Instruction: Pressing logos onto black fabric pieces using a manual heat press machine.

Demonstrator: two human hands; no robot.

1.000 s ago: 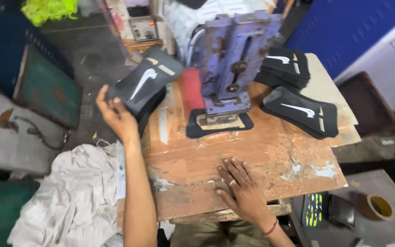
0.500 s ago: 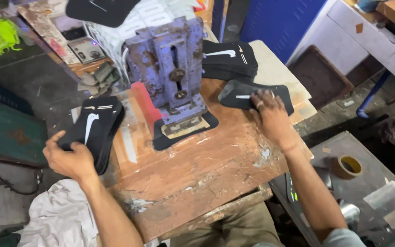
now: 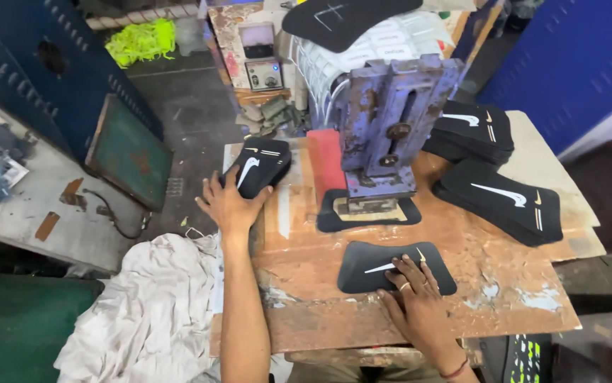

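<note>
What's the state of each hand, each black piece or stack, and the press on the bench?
Left hand: open, palm resting on the left stack.
Left stack of black pieces: piled at the bench's left edge.
Right hand: fingers spread, flat on the single black piece.
Single black piece: lying flat on the wooden bench.
Right stacks: two piles, untouched.
Blue press: black piece lying at its base.

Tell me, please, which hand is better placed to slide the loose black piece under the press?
The right hand: it already lies on the loose black piece, just before the press. The left hand rests on the left stack.
</note>
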